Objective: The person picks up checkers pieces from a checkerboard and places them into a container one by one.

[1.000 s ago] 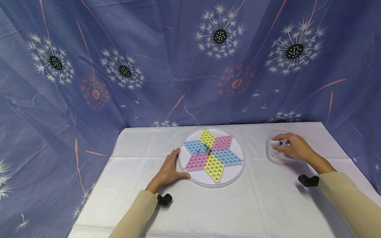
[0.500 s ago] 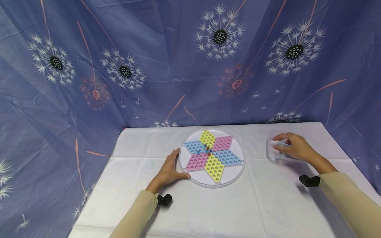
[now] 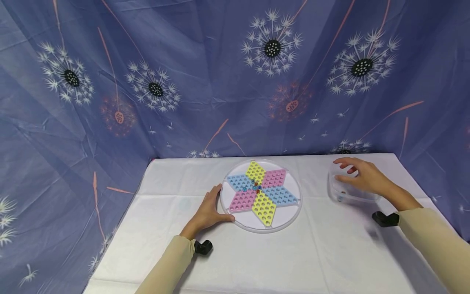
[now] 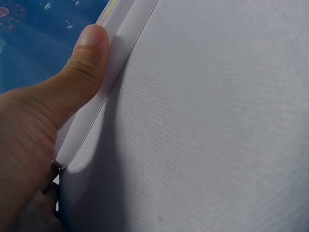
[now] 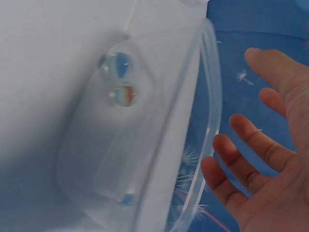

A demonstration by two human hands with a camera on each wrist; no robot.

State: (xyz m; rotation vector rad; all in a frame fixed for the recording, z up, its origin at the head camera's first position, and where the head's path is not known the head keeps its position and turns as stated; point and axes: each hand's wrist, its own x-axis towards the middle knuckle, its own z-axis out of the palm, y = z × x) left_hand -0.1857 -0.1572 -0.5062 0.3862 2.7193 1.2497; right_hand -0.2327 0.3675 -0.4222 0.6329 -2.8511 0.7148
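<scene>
Head view: my left hand (image 3: 207,212) rests flat against the round game board (image 3: 261,195) at its 8 o'clock rim, fingers relaxed. My right hand (image 3: 361,176) hovers over the clear tub (image 3: 339,196), at the board's 3 o'clock, fingers spread, empty.

Left wrist: thumb (image 4: 82,63) pressed on the rim.

Right wrist: marbles (image 5: 120,79) lie in the tub; fingers (image 5: 241,159) apart.

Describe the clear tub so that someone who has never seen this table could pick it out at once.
On the white table, look right of the round board with its coloured star. The tub sits near the far right corner, under the right hand. Unlike the board, it is see-through, small and holds a few loose marbles.
</scene>
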